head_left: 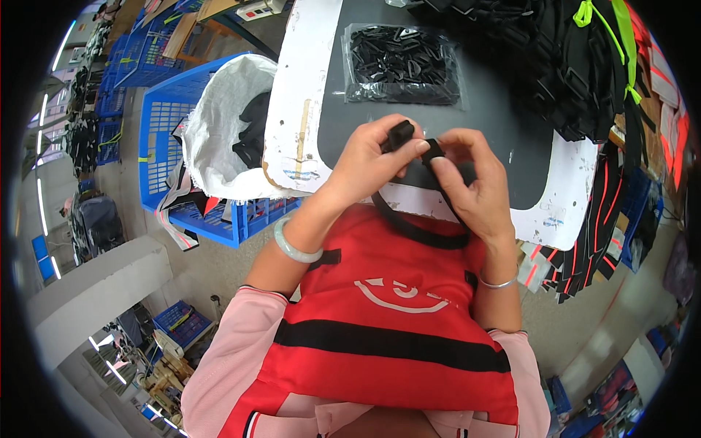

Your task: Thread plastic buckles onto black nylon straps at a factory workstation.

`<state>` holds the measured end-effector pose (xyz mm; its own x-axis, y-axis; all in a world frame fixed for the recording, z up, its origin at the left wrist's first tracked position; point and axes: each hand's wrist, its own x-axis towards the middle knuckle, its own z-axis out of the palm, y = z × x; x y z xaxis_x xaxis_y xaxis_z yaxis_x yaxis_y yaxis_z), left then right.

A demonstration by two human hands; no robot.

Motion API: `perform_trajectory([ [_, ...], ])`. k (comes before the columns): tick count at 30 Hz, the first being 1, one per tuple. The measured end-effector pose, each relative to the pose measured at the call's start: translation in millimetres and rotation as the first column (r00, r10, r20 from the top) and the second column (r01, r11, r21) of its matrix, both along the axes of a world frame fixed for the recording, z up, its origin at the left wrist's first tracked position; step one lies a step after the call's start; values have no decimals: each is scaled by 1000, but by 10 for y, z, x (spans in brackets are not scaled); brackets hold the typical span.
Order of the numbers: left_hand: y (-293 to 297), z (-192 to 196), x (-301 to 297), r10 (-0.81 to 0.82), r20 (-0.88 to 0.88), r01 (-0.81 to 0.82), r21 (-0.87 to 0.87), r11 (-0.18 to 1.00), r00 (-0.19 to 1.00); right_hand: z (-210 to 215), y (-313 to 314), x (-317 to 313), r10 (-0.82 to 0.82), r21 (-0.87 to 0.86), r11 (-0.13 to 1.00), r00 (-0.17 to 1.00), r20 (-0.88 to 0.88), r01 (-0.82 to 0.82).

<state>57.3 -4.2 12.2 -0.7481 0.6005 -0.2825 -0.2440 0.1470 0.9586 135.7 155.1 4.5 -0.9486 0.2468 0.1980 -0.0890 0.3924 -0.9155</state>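
We work at the bench (511, 131), its dark top edged in white; on its far side lies a heap of black straps with red and yellow trim (577, 66); left of that sits a clear bag of black plastic buckles (401, 66); off the bench's left edge stands a blue crate (164, 139) holding a white sack. Over the near edge of the bench our hands meet; the black strap (423, 230) loops down from them toward our red vest, its long axis running near to far; our left hand (372, 160) is pinched shut on a small black buckle (400, 133), which sits just left of the strap's end; our right hand (475, 182) is clamped on that end, fingertips touching the left hand's.
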Motion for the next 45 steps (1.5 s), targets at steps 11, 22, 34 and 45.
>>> perform_trajectory([
  [11,60,-2,-2,90,259,-144,198,970,962,-44,-56,66,279,-597,799,920,275,-63],
  [22,163,-127,203,-14,-415,38,50,998,910,90,-181,24,168,-818,574,973,159,34],
  [34,-71,50,153,-167,-632,138,-96,986,756,-47,117,153,273,-651,721,961,-49,-238],
  [45,-248,40,98,-103,-292,106,-4,994,951,185,1521,722,-396,-942,232,860,-321,-244],
])
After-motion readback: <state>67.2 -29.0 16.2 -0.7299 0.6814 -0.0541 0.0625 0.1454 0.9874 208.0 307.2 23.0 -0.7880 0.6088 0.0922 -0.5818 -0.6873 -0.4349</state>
